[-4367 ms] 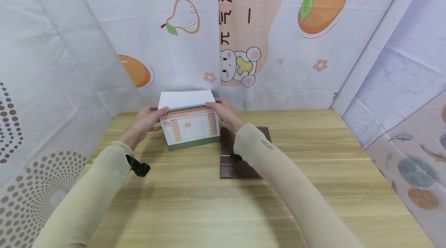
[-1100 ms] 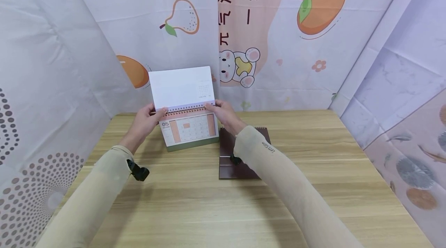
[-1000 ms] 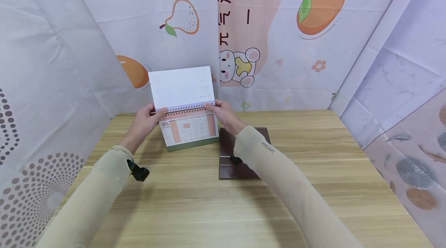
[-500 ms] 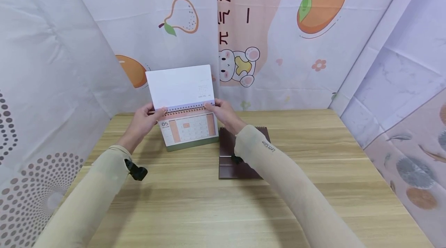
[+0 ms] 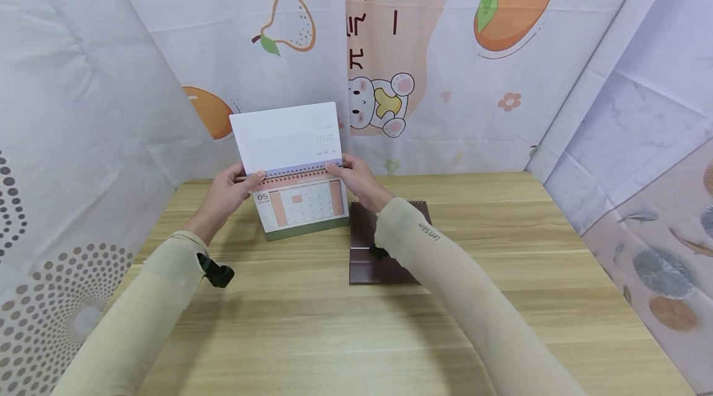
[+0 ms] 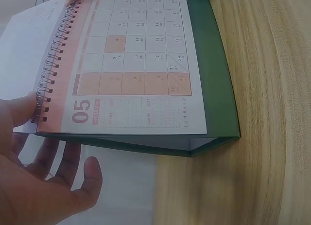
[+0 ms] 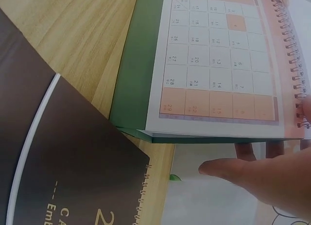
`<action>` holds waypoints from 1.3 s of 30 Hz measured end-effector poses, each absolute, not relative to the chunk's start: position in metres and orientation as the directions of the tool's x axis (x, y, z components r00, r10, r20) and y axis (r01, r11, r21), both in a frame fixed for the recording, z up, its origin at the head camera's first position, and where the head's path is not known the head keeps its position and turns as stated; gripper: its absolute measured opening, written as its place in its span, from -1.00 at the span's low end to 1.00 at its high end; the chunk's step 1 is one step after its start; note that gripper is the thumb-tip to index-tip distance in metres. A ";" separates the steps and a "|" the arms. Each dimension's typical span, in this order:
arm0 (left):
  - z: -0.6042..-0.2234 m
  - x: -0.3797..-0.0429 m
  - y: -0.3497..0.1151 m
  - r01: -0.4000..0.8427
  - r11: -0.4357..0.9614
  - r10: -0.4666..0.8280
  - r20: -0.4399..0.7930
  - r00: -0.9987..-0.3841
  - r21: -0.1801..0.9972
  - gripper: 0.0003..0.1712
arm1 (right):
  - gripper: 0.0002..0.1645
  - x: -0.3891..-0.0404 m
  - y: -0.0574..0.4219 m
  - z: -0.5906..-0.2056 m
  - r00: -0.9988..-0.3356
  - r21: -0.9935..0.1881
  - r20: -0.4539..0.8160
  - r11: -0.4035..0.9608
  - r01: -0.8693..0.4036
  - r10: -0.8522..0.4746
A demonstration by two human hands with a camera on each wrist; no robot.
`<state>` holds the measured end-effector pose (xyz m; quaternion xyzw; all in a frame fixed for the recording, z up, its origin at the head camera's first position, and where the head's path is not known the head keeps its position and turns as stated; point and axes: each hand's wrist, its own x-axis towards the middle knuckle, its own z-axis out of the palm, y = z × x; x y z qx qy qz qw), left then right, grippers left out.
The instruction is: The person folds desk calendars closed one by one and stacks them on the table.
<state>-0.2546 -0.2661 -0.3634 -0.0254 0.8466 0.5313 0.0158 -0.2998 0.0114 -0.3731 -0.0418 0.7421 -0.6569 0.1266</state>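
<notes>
A spiral-bound desk calendar [image 5: 303,204] with a green stand stands at the back left of the table, its page "05" facing me. Above the rings, a white page [image 5: 286,136] is raised toward the backdrop. My left hand [image 5: 227,195] pinches the calendar's upper left corner, thumb on the rings and fingers behind. At the upper right corner, my right hand [image 5: 361,180] holds on likewise, thumb in front. In the left wrist view the green stand [image 6: 214,69] is hollow underneath. Close to the right forearm lies a dark brown calendar [image 7: 73,152] with gold lettering, partly covered by the sleeve.
The wooden table [image 5: 312,334] ends at the printed cloth backdrop [image 5: 445,62], close behind the calendar. Cloth also hangs along the left and right sides. Each wrist carries a small black camera mount [image 5: 216,271].
Since the earliest frame, the white page above the rings has come up taller, showing a purple strip and small print. Both hands keep their hold at the corners; the brown calendar has stayed put.
</notes>
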 end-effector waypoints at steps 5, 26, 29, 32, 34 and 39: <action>-0.363 -0.253 -0.267 -0.059 0.432 -0.027 -0.052 -0.998 0.900 -0.28 | -0.61 -0.300 0.010 -0.373 -0.964 -0.985 -0.137 0.132 0.109 -0.227; -0.365 -0.252 -0.266 -0.019 0.459 -0.027 -0.007 -1.000 0.888 -0.34 | -0.61 -0.297 0.014 -0.375 -0.964 -0.985 -0.090 0.162 0.051 -0.248; -0.365 -0.252 -0.266 -0.015 0.463 -0.026 -0.003 -1.000 0.886 -0.32 | -0.61 -0.297 0.013 -0.376 -0.965 -0.986 -0.079 0.161 0.039 -0.249; -0.364 -0.251 -0.266 -0.006 0.468 -0.022 0.004 -1.000 0.884 -0.32 | -0.61 -0.297 0.012 -0.377 -0.967 -0.986 -0.065 0.163 0.025 -0.247; -0.364 -0.251 -0.266 0.005 0.480 -0.016 0.015 -1.000 0.877 -0.31 | -0.61 -0.298 0.012 -0.378 -0.968 -0.986 -0.058 0.164 0.018 -0.245; -0.364 -0.251 -0.266 0.059 0.558 0.002 0.070 -0.998 0.828 -0.34 | -0.61 -0.298 0.014 -0.378 -0.964 -0.986 -0.057 0.163 0.014 -0.261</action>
